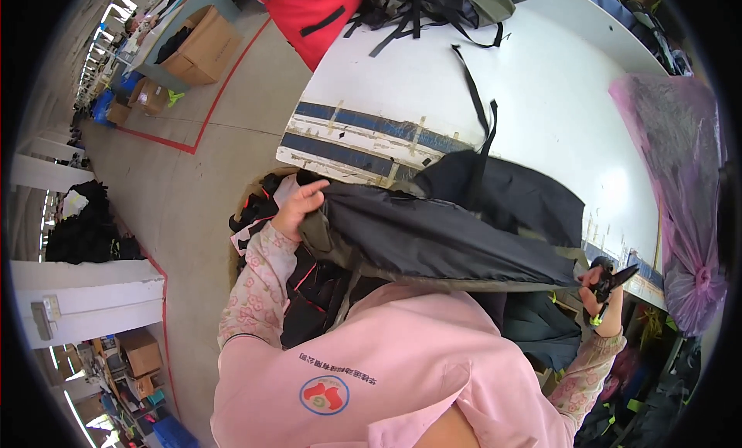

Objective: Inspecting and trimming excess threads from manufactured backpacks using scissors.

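Note:
A black and olive fabric bag (440, 235) is stretched across in front of my body, over the table's near edge. My left hand (301, 210) grips its left end, thumb and fingers closed on the cloth. At the right end, my right hand (593, 287) is closed on the bag's edge and also holds a small black tool, which looks like thread snips (617, 280), pointing outward. A black strap (481, 158) runs from the bag up onto the white table. Part of the bag rests on the tabletop and the rest hangs toward my lap.
The white table (549, 100) has worn blue strips along its near edge. More black bags (433, 8) lie at its far side, beside a red fabric item (317, 19). A pink plastic sack (680, 193) stands at right. Black and pink pieces (313, 293) fill a container at left.

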`<control>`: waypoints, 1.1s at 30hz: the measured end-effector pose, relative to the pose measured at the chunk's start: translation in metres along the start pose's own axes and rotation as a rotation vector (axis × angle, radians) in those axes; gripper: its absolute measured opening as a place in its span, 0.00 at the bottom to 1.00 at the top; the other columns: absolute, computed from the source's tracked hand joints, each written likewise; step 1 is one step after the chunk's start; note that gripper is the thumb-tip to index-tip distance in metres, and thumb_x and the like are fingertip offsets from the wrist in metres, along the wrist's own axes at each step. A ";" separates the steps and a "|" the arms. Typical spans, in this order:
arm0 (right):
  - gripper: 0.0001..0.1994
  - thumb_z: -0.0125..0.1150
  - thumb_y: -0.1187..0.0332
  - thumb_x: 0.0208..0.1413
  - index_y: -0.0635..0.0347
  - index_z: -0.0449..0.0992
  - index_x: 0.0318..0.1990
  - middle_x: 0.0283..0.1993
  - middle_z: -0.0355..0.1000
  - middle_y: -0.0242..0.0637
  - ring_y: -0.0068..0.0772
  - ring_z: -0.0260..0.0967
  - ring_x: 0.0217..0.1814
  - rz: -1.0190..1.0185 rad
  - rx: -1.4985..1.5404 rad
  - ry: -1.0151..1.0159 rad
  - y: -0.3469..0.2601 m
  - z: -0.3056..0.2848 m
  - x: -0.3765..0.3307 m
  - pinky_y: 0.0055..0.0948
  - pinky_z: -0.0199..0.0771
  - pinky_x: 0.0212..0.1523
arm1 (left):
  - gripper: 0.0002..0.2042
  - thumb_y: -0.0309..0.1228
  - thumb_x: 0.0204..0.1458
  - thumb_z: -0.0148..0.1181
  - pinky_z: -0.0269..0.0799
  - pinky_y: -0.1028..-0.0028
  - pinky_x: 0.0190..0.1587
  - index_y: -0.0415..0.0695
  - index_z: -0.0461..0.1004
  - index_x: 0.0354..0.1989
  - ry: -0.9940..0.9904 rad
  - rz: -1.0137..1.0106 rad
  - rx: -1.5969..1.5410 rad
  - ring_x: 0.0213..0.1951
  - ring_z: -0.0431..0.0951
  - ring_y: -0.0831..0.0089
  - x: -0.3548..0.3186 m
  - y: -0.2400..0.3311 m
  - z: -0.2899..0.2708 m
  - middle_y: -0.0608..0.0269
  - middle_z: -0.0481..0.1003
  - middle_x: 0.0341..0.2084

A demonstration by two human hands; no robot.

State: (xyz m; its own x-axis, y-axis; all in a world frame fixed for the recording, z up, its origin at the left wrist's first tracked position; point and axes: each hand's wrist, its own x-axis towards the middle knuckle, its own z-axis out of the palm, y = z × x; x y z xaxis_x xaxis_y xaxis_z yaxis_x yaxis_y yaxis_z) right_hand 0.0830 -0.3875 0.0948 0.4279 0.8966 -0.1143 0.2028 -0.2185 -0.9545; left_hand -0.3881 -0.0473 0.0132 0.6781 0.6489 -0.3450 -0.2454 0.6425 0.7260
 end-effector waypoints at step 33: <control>0.09 0.60 0.79 0.44 0.59 0.65 0.31 0.24 0.65 0.27 0.18 0.62 0.26 0.121 -0.287 0.023 0.120 0.020 0.057 0.20 0.62 0.28 | 0.15 0.30 0.43 0.71 0.61 0.81 0.33 0.44 0.66 0.28 -0.495 -0.087 1.010 0.29 0.60 0.83 0.096 -0.011 0.062 0.75 0.63 0.24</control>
State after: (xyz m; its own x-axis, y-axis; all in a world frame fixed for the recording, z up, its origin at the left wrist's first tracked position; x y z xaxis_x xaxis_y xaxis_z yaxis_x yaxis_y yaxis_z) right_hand 0.1143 -0.3553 -0.0315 0.4837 0.8489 -0.2131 0.3876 -0.4261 -0.8174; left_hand -0.2772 -0.0170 0.0089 0.9208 0.2404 -0.3071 0.3366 -0.0919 0.9372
